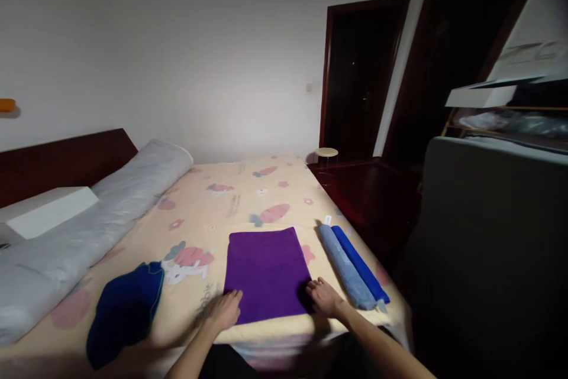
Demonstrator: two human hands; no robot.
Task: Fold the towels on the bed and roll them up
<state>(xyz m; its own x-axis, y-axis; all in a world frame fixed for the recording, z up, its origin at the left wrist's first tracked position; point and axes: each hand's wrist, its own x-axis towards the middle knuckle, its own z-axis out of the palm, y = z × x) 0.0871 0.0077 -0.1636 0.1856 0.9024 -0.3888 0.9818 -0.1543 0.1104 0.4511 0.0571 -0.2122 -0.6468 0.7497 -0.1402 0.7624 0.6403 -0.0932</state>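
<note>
A purple towel (266,272) lies flat on the bed in front of me, roughly rectangular. My left hand (225,310) is at its near left edge, with bent fingers closed on the cloth. At the right edge, my right hand (325,297) has its fingers curled in and gripping the border. Just right of that hand are two rolled towels side by side, one grey-blue (346,266) and one bright blue (361,265), with small white tags. A crumpled dark blue cloth (126,311) with a green edge rests farther left.
The bed (239,196) has a cream sheet with carrot and rabbit prints. A long grey bedding roll (110,201) and a white box (53,210) lie by the dark headboard (66,157). Beyond the bed stand a round stool (327,152) and a dark door (366,83); shelves (510,110) are right.
</note>
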